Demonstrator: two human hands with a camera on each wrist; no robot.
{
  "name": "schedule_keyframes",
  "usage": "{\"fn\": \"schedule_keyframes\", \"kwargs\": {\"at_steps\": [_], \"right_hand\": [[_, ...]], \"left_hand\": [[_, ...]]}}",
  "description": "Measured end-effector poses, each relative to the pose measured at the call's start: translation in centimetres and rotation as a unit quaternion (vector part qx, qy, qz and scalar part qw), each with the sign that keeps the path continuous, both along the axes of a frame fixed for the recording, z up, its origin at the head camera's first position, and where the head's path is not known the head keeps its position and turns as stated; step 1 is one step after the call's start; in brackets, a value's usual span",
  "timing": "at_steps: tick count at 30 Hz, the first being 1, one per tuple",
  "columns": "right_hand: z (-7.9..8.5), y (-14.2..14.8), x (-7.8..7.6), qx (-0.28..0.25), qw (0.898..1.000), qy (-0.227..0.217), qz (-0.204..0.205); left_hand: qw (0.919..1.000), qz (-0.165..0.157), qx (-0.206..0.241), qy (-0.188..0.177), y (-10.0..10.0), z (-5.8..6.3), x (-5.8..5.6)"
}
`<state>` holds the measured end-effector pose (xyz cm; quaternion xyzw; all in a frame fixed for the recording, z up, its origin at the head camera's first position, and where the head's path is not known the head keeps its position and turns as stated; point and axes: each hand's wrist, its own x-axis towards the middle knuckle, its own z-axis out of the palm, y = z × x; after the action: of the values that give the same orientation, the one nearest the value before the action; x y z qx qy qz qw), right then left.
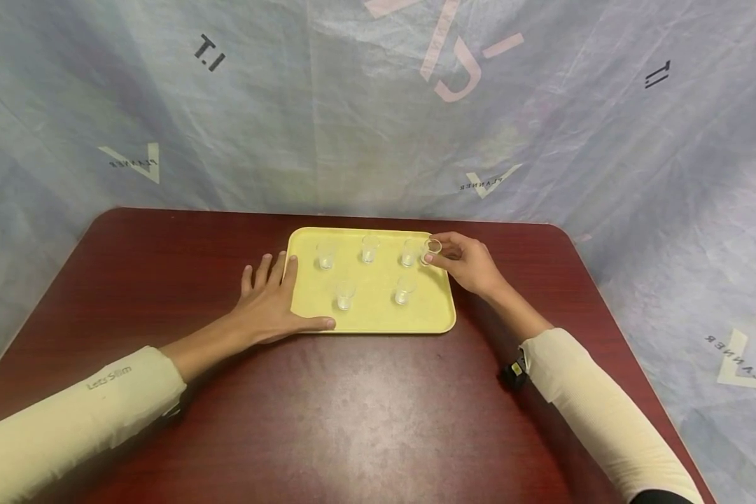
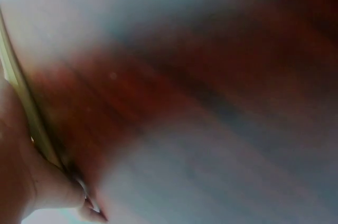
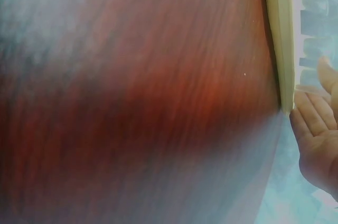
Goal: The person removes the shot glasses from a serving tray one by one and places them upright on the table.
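Observation:
A yellow tray (image 1: 372, 318) lies on the dark red table, with several small clear cups standing on it in two rows. My left hand (image 1: 267, 304) rests against the tray's left edge, its fingers spread and the thumb over the front rim; in the left wrist view that hand (image 2: 37, 182) touches the tray's side. At the back right corner my right hand (image 1: 472, 266) pinches a clear cup (image 1: 432, 246) between thumb and fingers, close beside another cup (image 1: 409, 253). The right wrist view catches the right hand (image 3: 319, 150) at its edge, near the tray's rim (image 3: 282, 39).
Other cups stand at the back left (image 1: 325, 256), back middle (image 1: 369, 249), front left (image 1: 344, 295) and front right (image 1: 404, 290). The table (image 1: 365, 413) spreads around the tray. A grey printed curtain (image 1: 258, 126) hangs behind and at both sides.

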<state>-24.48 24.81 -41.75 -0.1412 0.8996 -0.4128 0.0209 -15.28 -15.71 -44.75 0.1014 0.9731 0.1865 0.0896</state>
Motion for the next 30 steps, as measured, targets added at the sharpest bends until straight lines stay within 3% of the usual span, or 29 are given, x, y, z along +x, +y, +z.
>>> {"fn": "schedule_keyframes", "kwargs": {"at_steps": [15, 30], "right_hand": [[0.2, 0.5, -0.2, -0.031, 0.999, -0.002, -0.015], [1.7, 2.1, -0.9, -0.042, 0.998, -0.007, -0.056]], "left_hand": [[0.9997, 0.008, 0.007, -0.022, 0.3, 0.2, 0.0], [0.9993, 0.014, 0.005, -0.035, 0.3, 0.6, -0.1]]}}
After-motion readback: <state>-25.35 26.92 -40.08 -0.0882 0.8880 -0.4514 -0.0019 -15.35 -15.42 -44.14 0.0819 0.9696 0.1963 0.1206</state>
